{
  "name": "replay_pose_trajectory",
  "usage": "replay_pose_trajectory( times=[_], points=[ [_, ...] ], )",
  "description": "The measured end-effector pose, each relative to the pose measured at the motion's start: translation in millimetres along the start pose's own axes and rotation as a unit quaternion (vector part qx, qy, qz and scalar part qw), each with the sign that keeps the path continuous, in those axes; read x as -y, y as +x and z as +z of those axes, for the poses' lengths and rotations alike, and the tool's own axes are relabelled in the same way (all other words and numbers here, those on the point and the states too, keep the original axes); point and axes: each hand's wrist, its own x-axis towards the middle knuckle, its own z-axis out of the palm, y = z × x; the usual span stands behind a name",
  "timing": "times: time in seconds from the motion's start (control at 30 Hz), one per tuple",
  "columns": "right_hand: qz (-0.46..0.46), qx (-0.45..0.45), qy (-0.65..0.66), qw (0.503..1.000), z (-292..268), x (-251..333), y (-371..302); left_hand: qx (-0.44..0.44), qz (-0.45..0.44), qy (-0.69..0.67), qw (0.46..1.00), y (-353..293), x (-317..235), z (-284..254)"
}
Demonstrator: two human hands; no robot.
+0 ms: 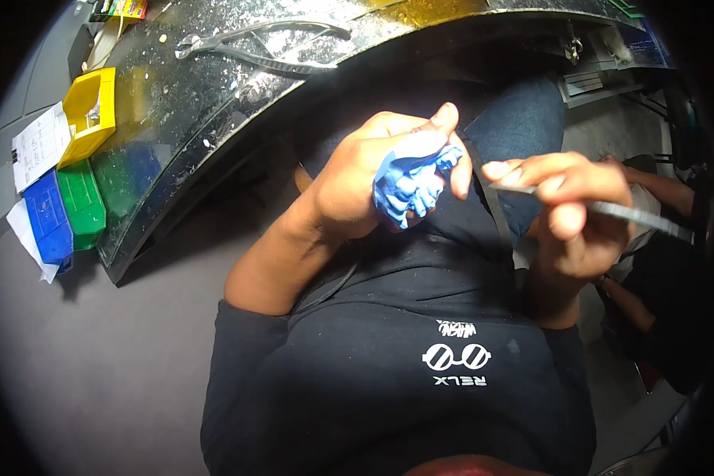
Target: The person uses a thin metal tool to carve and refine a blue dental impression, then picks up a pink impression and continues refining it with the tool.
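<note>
The left hand (pixel 355 176) clamps a lumpy blue moulded piece (pixel 403 187) clear of the speckled black worktop (pixel 165 119); the right hand (pixel 581 190) pinches a slim grey tool (pixel 642 216) nearby, which, if slipping, could gouge it.

lump (pixel 404 193): blue | tool (pixel 641 216): grey | top (pixel 357 397): black, white print | bench (pixel 155 99): black, white-speckled | trousers (pixel 527 119): dark blue
</note>
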Motion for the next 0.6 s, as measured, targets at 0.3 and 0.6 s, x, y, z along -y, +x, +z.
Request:
replay_pose_trajectory(
  times=[0.3, 0.6],
  points=[
    [-0.028, 0.125, -0.125, 0.984, 17.3, 21.9, 7.0, 0.058, 0.011, 0.010, 0.998, 1.9, 5.4, -12.6],
    [-0.030, 0.129, -0.155, 0.979, 18.0, 18.6, 3.5, 0.010, 0.024, 0.041, 0.999, 5.1, 15.8, -5.6]
  ],
)
